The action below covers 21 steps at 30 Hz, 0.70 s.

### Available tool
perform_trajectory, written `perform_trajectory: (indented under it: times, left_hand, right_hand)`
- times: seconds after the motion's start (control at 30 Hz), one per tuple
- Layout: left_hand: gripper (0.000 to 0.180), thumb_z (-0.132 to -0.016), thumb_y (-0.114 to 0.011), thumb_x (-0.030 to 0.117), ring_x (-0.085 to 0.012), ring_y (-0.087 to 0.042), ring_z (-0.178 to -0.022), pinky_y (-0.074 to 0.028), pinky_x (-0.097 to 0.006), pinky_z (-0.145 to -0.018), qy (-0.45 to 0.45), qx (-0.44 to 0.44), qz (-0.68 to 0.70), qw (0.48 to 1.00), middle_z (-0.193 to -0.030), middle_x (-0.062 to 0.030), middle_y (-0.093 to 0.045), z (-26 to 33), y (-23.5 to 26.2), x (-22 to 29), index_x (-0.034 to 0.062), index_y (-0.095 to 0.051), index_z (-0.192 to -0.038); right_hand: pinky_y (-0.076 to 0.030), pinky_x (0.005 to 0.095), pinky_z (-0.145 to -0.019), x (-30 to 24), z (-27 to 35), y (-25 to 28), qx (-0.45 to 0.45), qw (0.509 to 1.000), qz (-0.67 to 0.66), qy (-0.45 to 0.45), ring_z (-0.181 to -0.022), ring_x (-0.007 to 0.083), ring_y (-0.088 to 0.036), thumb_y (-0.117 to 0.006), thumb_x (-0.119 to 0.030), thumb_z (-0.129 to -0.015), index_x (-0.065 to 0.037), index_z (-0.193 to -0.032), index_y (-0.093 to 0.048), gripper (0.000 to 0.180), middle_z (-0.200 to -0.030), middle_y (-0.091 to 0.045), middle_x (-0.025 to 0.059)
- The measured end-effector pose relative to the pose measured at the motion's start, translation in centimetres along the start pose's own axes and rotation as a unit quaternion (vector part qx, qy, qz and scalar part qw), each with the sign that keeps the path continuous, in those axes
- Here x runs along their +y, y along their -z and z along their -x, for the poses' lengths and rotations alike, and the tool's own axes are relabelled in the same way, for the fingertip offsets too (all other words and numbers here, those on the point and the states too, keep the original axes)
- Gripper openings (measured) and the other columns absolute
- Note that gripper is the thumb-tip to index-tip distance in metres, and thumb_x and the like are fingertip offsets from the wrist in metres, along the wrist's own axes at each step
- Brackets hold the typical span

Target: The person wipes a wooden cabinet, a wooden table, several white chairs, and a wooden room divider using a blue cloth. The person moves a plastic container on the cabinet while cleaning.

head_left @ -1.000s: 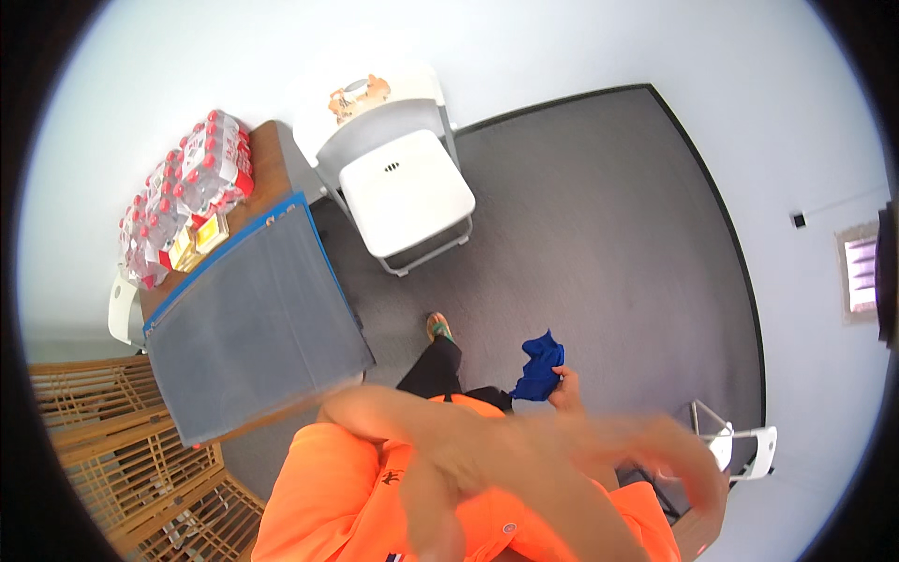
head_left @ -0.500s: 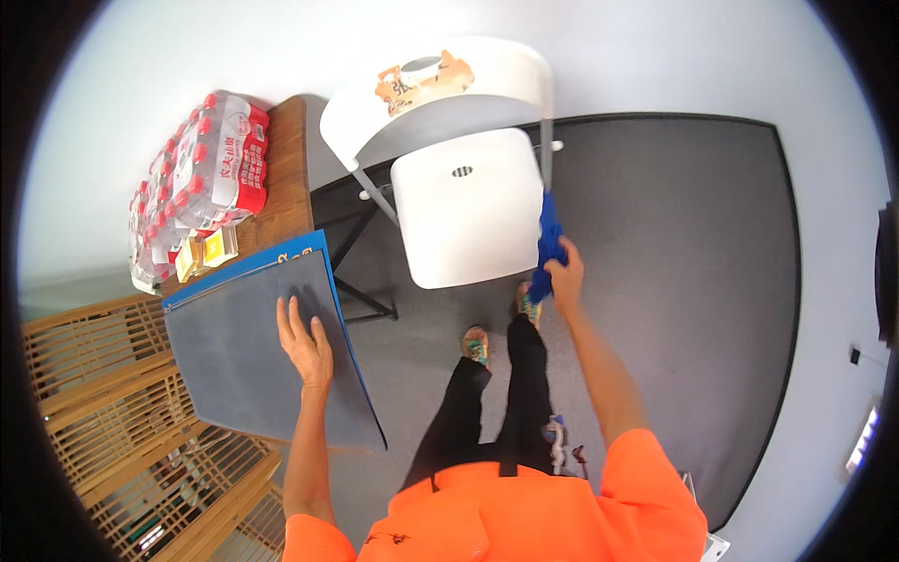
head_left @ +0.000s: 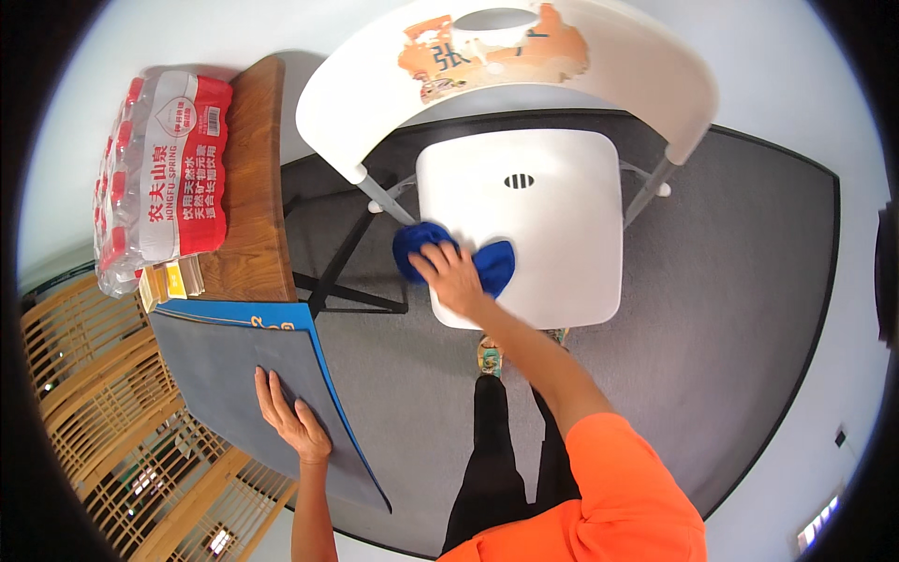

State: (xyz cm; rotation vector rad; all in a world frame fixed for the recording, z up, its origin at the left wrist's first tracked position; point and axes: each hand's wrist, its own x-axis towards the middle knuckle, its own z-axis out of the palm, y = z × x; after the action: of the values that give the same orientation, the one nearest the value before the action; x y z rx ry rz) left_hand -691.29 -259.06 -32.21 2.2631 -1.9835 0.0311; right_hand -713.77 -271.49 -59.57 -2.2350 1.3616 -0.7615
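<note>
A white folding chair [head_left: 562,281] stands in front of me, its seat facing up. On the seat's left front part lies a bunched blue cloth [head_left: 495,266], partly over the edge. My right hand [head_left: 454,281] presses on the cloth, its fingers bent into it. To the left, my left hand [head_left: 292,421] rests flat on a dark grey mat [head_left: 225,375] with the fingers stretched out and nothing in them. A blue sheet [head_left: 290,316] shows along the mat's far and right edges.
A wrapped pack of red-capped water bottles [head_left: 169,169] sits on the wooden tabletop [head_left: 257,187], beside small yellow boxes [head_left: 173,281]. Black table legs [head_left: 342,258] reach toward the chair. Slatted wooden screens [head_left: 103,365] line the left side. Grey flooring [head_left: 712,328] extends right to the wall.
My right hand has carried the blue cloth from the seat's right edge to its left front part. The chair appears larger and closer. My left hand stays flat on the mat.
</note>
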Motion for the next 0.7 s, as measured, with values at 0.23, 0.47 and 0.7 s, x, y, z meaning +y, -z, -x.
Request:
perform_trajectory:
  times: [0.23,0.47,0.7]
  left_hand:
    - [0.051,-0.097,-0.037,0.02,-0.0388,-0.032,-0.139,-0.024,-0.046,-0.112,0.016,-0.009,0.022,1.0,-0.151,-0.0238,-0.032,0.2,0.2,-0.7,-0.0041,-0.04,-0.141]
    - [0.052,-0.096,-0.037,0.021,-0.0398,-0.031,-0.139,-0.024,-0.047,-0.112,0.0,-0.019,0.0,1.0,-0.15,-0.0247,-0.032,-0.3,0.5,-0.3,-0.0039,-0.039,-0.142]
    - [0.051,-0.096,-0.037,0.02,-0.0402,-0.031,-0.139,-0.024,-0.047,-0.112,0.002,-0.01,0.019,1.0,-0.15,-0.0248,-0.032,-0.6,0.1,0.0,-0.004,-0.039,-0.142]
  right_hand:
    - [-0.039,0.0448,-0.091,15.9,-3.8,11.2,0.042,0.969,0.176,-0.169,-0.111,0.0287,-0.05,-0.054,-0.003,-0.072,-0.016,-0.127,-0.055,0.056,-0.123,-0.055,0.0061]
    - [-0.036,0.0484,-0.099,19.5,-5.0,10.2,0.22,0.886,0.25,-0.322,-0.115,0.0363,-0.048,-0.059,-0.002,-0.077,-0.005,-0.132,-0.048,0.056,-0.126,-0.052,0.0159]
    - [-0.036,0.0458,-0.095,6.1,-8.9,0.4,0.114,0.986,0.053,-0.113,-0.114,0.0344,-0.045,-0.061,0.001,-0.071,-0.011,-0.131,-0.05,0.063,-0.126,-0.047,0.0138]
